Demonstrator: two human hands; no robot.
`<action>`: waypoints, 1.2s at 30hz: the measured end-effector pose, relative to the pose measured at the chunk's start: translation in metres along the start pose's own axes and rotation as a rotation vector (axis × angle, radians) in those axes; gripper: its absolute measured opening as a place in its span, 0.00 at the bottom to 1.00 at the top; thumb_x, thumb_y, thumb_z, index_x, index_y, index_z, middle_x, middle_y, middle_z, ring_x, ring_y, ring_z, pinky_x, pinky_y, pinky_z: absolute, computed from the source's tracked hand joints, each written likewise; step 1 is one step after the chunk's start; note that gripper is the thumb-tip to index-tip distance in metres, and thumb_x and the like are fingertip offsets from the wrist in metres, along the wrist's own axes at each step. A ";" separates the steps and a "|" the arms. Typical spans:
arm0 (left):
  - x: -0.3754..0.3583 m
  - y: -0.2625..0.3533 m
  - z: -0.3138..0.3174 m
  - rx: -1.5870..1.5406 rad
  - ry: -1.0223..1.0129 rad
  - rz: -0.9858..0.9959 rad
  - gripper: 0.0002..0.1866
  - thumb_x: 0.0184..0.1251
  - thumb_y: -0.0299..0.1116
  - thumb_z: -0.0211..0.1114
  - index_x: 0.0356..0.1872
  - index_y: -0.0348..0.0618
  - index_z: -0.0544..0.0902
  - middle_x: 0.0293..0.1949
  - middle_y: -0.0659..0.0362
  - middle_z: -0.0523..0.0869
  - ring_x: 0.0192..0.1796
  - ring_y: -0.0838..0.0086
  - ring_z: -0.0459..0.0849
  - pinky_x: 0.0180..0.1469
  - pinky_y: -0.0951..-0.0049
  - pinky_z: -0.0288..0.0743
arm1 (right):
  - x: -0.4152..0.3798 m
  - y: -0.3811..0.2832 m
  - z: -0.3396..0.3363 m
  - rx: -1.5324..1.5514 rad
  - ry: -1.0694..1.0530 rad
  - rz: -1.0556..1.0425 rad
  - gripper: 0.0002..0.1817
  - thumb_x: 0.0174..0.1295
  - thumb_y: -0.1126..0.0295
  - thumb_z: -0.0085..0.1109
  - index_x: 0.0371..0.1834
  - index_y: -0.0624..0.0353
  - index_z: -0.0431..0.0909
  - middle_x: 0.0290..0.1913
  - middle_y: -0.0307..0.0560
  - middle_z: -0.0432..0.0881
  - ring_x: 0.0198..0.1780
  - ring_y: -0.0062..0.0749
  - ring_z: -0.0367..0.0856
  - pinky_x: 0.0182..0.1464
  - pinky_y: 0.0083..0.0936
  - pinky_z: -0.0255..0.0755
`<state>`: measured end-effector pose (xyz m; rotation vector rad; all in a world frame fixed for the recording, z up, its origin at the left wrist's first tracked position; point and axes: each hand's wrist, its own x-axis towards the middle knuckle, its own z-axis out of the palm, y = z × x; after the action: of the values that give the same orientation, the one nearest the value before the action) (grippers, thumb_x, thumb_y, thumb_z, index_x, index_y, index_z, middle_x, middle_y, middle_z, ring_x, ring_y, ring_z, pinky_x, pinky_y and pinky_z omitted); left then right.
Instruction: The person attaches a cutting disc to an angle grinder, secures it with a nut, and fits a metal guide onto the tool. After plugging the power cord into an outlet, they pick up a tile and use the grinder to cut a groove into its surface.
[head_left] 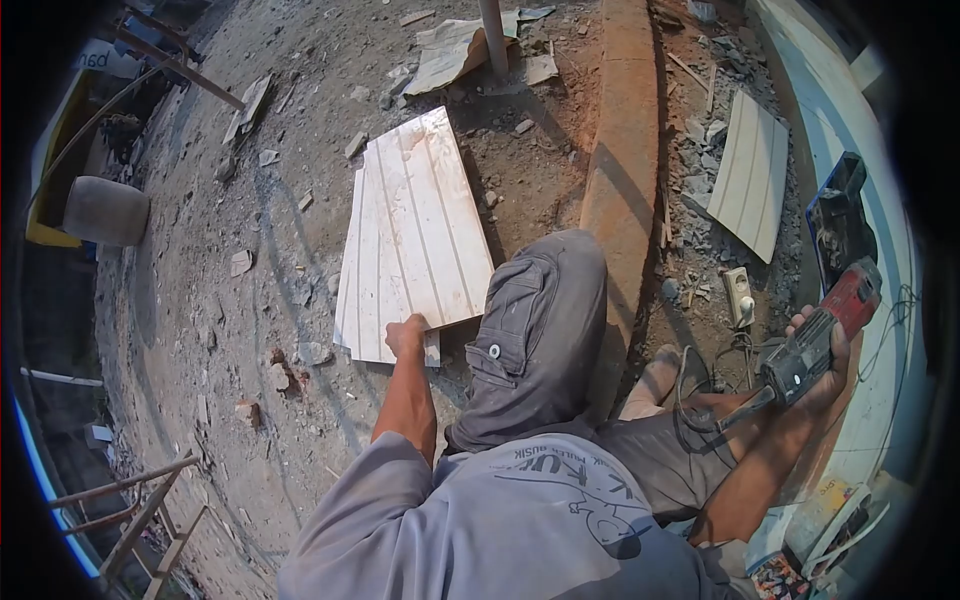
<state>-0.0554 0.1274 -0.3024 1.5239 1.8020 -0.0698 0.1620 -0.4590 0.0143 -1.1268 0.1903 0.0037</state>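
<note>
My left hand (407, 336) is closed on the near edge of a white striped tile (425, 215), with another similar piece partly under it at the left. The tiles lie tilted over the dirt, left of my bent knee. In my right hand (838, 352) is a red and black angle grinder (800, 352), held off to the right with its red head pointing up and away. Its disc cannot be made out. A dark cord (690, 400) runs from its lower end past my foot.
A brick-coloured kerb (622, 190) runs forward beside my knee. Right of it are another striped tile (750, 175), a white socket strip (739, 297) and a dark tool (838, 222) by the wall. A barrel (106, 211) and a wooden frame (140, 520) stand left. Rubble litters the ground.
</note>
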 end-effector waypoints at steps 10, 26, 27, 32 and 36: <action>-0.011 -0.001 -0.007 0.166 -0.041 0.083 0.39 0.51 0.56 0.80 0.51 0.25 0.85 0.52 0.34 0.88 0.57 0.45 0.88 0.61 0.51 0.79 | 0.000 0.003 0.000 0.007 0.024 0.009 0.27 0.73 0.60 0.58 0.64 0.73 0.70 0.53 0.63 0.84 0.50 0.45 0.89 0.54 0.35 0.87; -0.046 -0.011 0.014 -0.371 -0.357 -0.111 0.24 0.66 0.41 0.77 0.53 0.32 0.83 0.40 0.51 0.89 0.27 0.64 0.87 0.27 0.65 0.83 | 0.005 0.003 -0.018 -0.032 0.054 0.057 0.24 0.74 0.59 0.56 0.62 0.70 0.75 0.55 0.62 0.85 0.53 0.45 0.89 0.56 0.38 0.86; -0.052 -0.012 0.015 -0.388 -0.429 -0.079 0.24 0.67 0.42 0.76 0.55 0.34 0.83 0.42 0.50 0.89 0.28 0.63 0.88 0.28 0.64 0.83 | 0.004 0.003 -0.018 -0.055 0.018 0.045 0.24 0.75 0.59 0.55 0.63 0.70 0.75 0.56 0.62 0.85 0.53 0.45 0.88 0.57 0.38 0.86; -0.063 -0.013 0.047 -0.412 -0.463 -0.142 0.28 0.68 0.53 0.73 0.58 0.40 0.83 0.47 0.51 0.89 0.37 0.59 0.90 0.39 0.52 0.82 | -0.003 0.004 -0.013 -0.093 0.030 0.006 0.24 0.75 0.59 0.55 0.62 0.70 0.75 0.56 0.62 0.85 0.53 0.45 0.88 0.57 0.37 0.86; -0.044 -0.007 0.051 -0.478 -0.524 -0.283 0.32 0.70 0.58 0.69 0.60 0.41 0.81 0.51 0.50 0.88 0.44 0.59 0.89 0.43 0.55 0.81 | -0.005 0.008 -0.011 -0.080 0.019 -0.005 0.24 0.75 0.59 0.55 0.61 0.71 0.75 0.54 0.61 0.86 0.53 0.44 0.88 0.57 0.37 0.85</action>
<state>-0.0357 0.0645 -0.3160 0.8131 1.4580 -0.1491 0.1545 -0.4645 0.0034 -1.2076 0.2056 -0.0043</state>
